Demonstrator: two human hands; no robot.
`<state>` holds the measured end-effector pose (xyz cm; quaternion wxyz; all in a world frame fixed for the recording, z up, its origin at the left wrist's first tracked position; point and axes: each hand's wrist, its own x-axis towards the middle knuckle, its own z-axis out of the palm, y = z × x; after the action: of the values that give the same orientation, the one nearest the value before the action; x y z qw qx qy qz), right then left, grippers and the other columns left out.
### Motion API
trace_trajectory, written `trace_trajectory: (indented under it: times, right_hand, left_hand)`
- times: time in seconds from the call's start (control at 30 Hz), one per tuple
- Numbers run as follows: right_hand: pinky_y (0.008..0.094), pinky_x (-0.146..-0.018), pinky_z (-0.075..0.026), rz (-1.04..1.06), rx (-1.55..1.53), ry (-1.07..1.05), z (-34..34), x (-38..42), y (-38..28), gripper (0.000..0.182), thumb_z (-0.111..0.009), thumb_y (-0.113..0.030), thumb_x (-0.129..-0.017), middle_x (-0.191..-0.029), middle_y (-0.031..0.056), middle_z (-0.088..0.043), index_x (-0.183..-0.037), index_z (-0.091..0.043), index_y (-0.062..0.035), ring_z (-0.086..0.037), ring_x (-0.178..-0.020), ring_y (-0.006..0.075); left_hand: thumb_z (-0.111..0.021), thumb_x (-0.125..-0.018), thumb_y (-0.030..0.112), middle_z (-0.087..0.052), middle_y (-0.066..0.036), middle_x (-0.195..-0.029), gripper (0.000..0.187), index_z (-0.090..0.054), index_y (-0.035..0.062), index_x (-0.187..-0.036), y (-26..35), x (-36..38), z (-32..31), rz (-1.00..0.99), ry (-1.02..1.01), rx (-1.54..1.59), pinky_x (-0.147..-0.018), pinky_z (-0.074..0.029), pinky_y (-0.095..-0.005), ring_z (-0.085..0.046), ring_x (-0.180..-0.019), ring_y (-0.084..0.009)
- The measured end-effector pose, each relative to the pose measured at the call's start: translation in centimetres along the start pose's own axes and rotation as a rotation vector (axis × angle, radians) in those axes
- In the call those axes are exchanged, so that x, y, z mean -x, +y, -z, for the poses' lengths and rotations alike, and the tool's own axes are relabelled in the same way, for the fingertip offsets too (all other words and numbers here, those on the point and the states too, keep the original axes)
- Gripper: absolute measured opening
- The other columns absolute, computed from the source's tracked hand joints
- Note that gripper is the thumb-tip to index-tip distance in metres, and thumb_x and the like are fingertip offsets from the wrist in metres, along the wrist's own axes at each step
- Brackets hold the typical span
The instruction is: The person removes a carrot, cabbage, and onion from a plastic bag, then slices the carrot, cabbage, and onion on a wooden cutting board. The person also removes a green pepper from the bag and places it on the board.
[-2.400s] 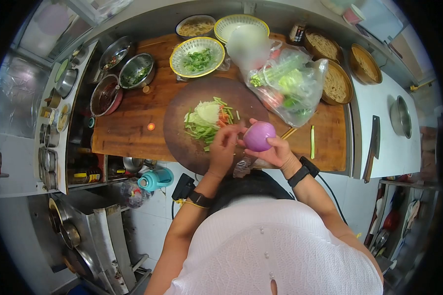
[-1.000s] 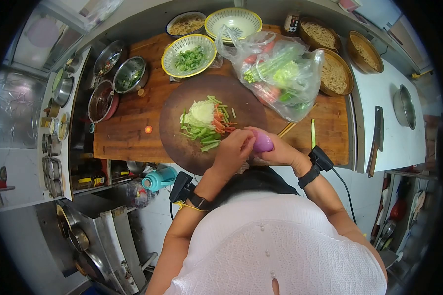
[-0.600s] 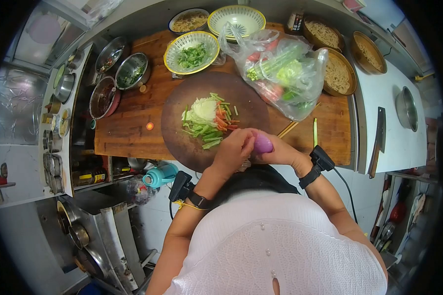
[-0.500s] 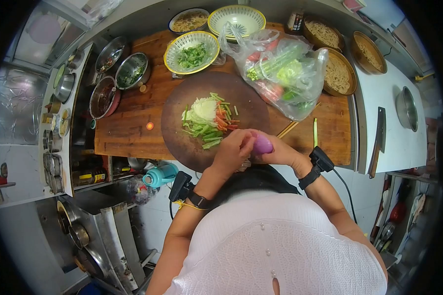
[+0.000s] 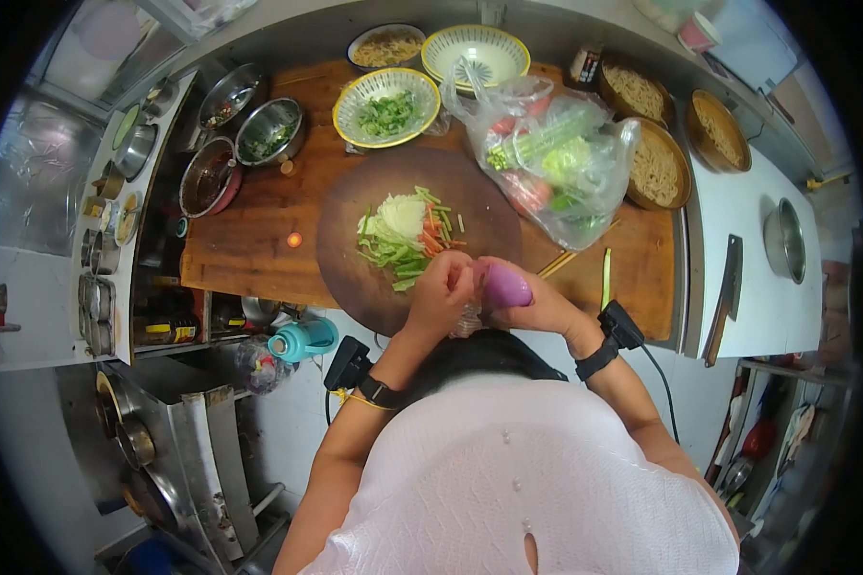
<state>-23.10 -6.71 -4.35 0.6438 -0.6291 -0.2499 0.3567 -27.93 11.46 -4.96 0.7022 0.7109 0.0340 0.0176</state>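
My right hand (image 5: 552,314) is wrapped around a smooth purple onion (image 5: 507,287) at the near edge of the round cutting board (image 5: 355,278). Against the onion's left side, my left hand (image 5: 442,295) has its fingers curled and pinched; whatever they grip is hidden. Just beyond my hands, cut vegetables lie on the board: pale shredded cabbage (image 5: 399,218), green pieces (image 5: 385,251) and orange-red strips (image 5: 436,233).
A clear plastic bag of vegetables (image 5: 561,158) lies behind the board, near a yellow-rimmed bowl of chopped greens (image 5: 386,107). Noodle bowls (image 5: 656,171) stand at the right. A cleaver (image 5: 725,297) rests on the white counter. Metal bowls (image 5: 268,134) sit at the left.
The onion has turned in my right hand, so more of its side shows. My left fingers have shifted slightly left of it. The whole view has tilted a little.
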Motion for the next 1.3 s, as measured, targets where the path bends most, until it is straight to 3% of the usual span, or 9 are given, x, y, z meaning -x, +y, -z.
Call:
trace_trajectory:
  times: [0.2,0.37,0.6,0.7,0.73,0.77,0.9,1.1,1.3]
  right_hand:
    - [0.0299,-0.091,-0.040,-0.007,0.187,0.044,-0.2,-0.4,-0.5,0.070,-0.056,0.000,-0.067,-0.120,0.0129,-0.050,-0.133,-0.033,-0.0032,-0.051,-0.106,0.0222]
    - [0.0408,-0.094,-0.037,0.104,1.155,0.381,0.3,-2.0,2.0,0.064,-0.066,-0.010,-0.068,-0.122,0.0192,-0.044,-0.125,-0.039,-0.0014,-0.042,-0.111,0.0364]
    - [0.0401,-0.079,-0.046,0.063,0.957,0.422,0.5,-2.9,3.3,0.048,-0.070,-0.023,-0.074,-0.102,0.0165,-0.056,-0.113,-0.051,-0.0030,-0.055,-0.090,0.0335]
    - [0.0330,-0.065,-0.048,-0.038,0.518,0.551,1.6,-2.6,3.6,0.036,-0.066,-0.032,-0.080,-0.089,0.0100,-0.062,-0.101,-0.058,-0.0033,-0.061,-0.079,0.0209]
    - [0.0302,-0.063,-0.048,-0.422,0.115,0.678,0.7,-3.0,0.8,0.033,-0.066,-0.031,-0.081,-0.084,0.0066,-0.061,-0.097,-0.061,-0.0033,-0.058,-0.077,0.0160]
    - [0.0289,-0.062,-0.047,-0.198,0.196,0.572,3.6,-3.2,6.1,0.033,-0.066,-0.032,-0.080,-0.083,0.0066,-0.060,-0.097,-0.060,-0.0033,-0.056,-0.073,0.0148]
    - [0.0249,-0.054,-0.045,-0.411,0.285,0.353,3.9,-3.2,5.4,0.026,-0.059,-0.024,-0.086,-0.076,0.0038,-0.055,-0.099,-0.054,-0.0026,-0.053,-0.068,0.0109]
    - [0.0258,-0.076,-0.045,-0.167,0.249,0.422,8.6,-1.6,11.5,0.034,-0.058,-0.006,-0.084,-0.101,0.0064,-0.051,-0.115,-0.045,-0.0014,-0.052,-0.089,0.0140]
    - [0.0324,-0.088,-0.041,-0.161,0.690,0.679,6.9,0.7,12.0,0.044,-0.055,-0.005,-0.084,-0.119,0.0109,-0.047,-0.124,-0.040,0.0001,-0.050,-0.103,0.0214]
  left_hand:
    - [-0.048,-0.088,0.004,-0.054,-0.001,-0.072,0.007,-0.052,0.0017,-0.094,-0.1,1.6,0.7,-0.089,0.001,-0.146,-0.054,-0.043,-0.0193,-0.051,-0.059,-0.0049]
    - [-0.056,-0.084,0.015,-0.058,-0.009,-0.085,0.024,-0.053,0.0103,-0.107,-3.0,3.7,2.6,-0.286,-0.179,-0.737,-0.057,-0.049,-0.0327,-0.060,-0.071,-0.0210]
    - [-0.060,-0.080,0.024,-0.053,-0.008,-0.080,0.029,-0.055,0.0144,-0.106,-5.6,4.5,3.5,-0.403,-0.411,-1.124,-0.058,-0.050,-0.0364,-0.059,-0.073,-0.0254]
    - [-0.057,-0.082,0.017,-0.050,-0.009,-0.078,0.011,-0.056,0.0101,-0.091,-7.9,5.9,3.0,-0.372,-0.140,-0.826,-0.059,-0.049,-0.0369,-0.057,-0.073,-0.0249]
    - [-0.056,-0.083,0.014,-0.049,-0.009,-0.077,0.007,-0.055,0.0086,-0.086,-8.4,6.5,2.8,-0.344,0.028,-0.729,-0.060,-0.048,-0.0368,-0.055,-0.073,-0.0250]
    - [-0.053,-0.085,0.012,-0.047,-0.010,-0.076,0.006,-0.055,0.0062,-0.084,-8.8,7.2,3.3,-0.381,0.173,-0.780,-0.060,-0.047,-0.0346,-0.052,-0.073,-0.0272]
    - [-0.050,-0.087,0.011,-0.059,-0.006,-0.088,0.011,-0.054,0.0073,-0.097,-6.9,14.5,8.4,0.456,0.515,0.330,-0.064,-0.047,-0.0261,-0.058,-0.076,-0.0151]
    - [-0.051,-0.084,0.010,-0.053,-0.002,-0.068,0.014,-0.053,0.0047,-0.097,-14.8,27.9,16.0,0.460,1.276,0.672,-0.050,-0.042,-0.0227,-0.052,-0.057,-0.0117]
    - [-0.054,-0.086,0.044,-0.034,0.004,-0.049,0.036,-0.051,0.0089,-0.077,-21.1,33.7,27.4,0.753,1.481,0.734,-0.041,-0.028,-0.0255,-0.031,-0.041,-0.0109]
